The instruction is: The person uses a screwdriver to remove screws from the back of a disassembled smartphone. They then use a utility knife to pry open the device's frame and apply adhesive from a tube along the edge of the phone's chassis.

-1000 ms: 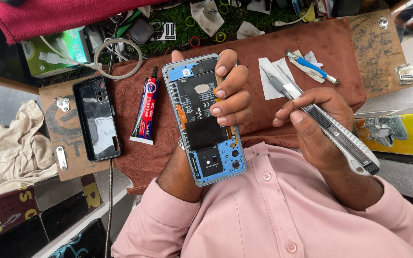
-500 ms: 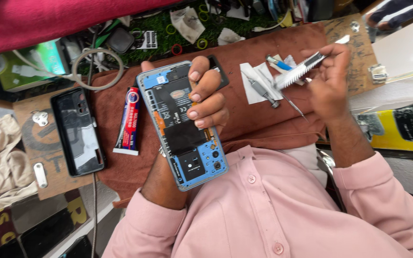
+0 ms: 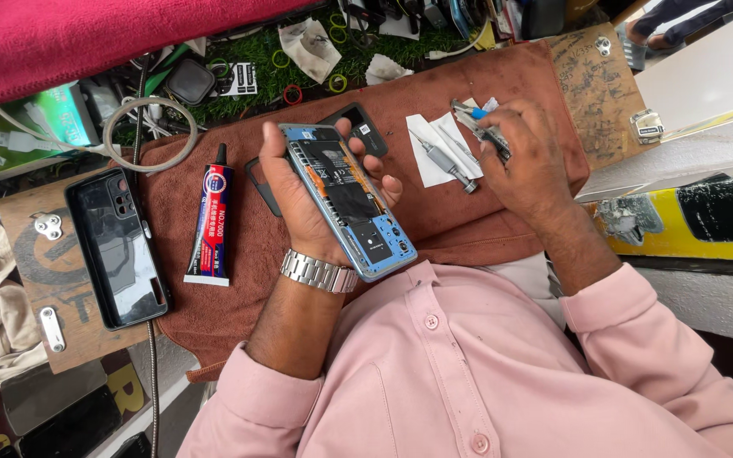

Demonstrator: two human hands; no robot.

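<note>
Phone repair bench (glue tube (image 3: 210, 222), opened phone (image 3: 348, 199)).

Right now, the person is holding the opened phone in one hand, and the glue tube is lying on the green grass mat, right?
Not quite. The left hand does hold the opened phone, but the glue tube lies on the brown cloth, not the green mat. The head view shows it.

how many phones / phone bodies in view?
2 clear. An opened blue phone is held in the left hand over the brown cloth; a black phone back shell lies on the wooden board at the left. Clutter may hide more.
</note>
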